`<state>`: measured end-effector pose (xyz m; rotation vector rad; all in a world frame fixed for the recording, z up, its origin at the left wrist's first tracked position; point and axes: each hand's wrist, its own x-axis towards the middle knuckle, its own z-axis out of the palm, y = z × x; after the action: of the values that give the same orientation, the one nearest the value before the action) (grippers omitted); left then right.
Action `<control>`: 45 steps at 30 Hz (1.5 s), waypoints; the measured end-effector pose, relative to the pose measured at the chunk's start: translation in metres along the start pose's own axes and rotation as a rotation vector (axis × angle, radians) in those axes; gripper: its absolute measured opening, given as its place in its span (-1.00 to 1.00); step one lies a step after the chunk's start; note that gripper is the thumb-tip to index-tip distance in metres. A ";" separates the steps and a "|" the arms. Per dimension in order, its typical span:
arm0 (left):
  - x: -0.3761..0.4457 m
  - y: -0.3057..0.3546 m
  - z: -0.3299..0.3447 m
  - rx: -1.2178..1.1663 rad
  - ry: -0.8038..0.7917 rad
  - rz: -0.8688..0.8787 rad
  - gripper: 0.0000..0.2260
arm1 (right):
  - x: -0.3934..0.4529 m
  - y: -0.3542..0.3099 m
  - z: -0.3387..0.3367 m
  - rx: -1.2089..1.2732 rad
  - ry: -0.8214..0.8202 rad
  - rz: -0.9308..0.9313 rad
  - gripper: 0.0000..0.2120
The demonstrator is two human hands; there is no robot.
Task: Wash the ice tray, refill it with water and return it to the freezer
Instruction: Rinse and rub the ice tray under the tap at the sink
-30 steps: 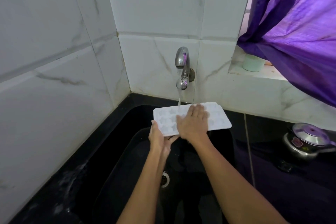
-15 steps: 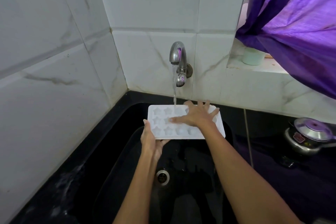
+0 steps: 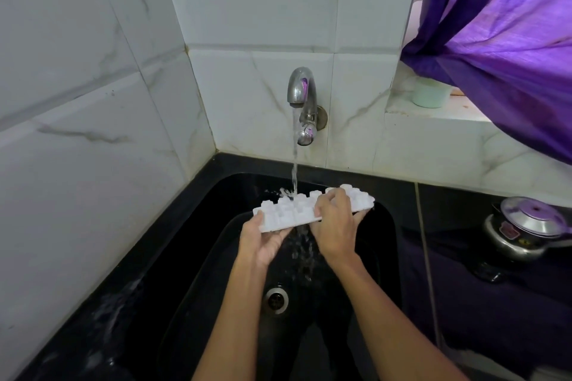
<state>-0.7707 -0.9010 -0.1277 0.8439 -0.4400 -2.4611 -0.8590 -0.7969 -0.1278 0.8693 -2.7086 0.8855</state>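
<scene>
Over the black sink [image 3: 198,257], under the running tap [image 3: 301,96] — white ice tray [image 3: 288,213] flipped, cell bottoms up, water hitting it. Left hand [image 3: 260,241] holds its left end; right hand [image 3: 334,226] curls over the right half, gripping. Pressure cooker [image 3: 526,226] on bench, right.

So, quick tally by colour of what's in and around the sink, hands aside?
White: 1, ice tray
Purple: 1, curtain
Silver: 3, tap, drain, cooker
Pale green: 1, cup
Black: 1, sink
Total: 7
</scene>
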 end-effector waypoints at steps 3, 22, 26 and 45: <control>0.002 0.000 -0.005 0.035 0.054 0.035 -0.68 | 0.001 -0.016 -0.014 -0.223 -0.267 0.078 -0.86; -0.007 0.014 -0.007 0.131 0.030 0.060 -0.66 | 0.026 0.018 -0.031 -0.178 -0.623 -0.098 -0.02; -0.014 0.017 -0.008 0.095 0.110 0.050 -0.72 | 0.034 0.037 -0.049 -0.035 -0.679 -0.070 0.00; -0.026 0.028 -0.062 0.589 -0.141 -0.099 -0.63 | 0.007 0.057 -0.040 0.346 -0.193 0.669 -0.35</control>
<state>-0.7032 -0.9183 -0.1494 0.9283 -1.2417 -2.5183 -0.8989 -0.7393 -0.1211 0.0536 -3.1165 1.4904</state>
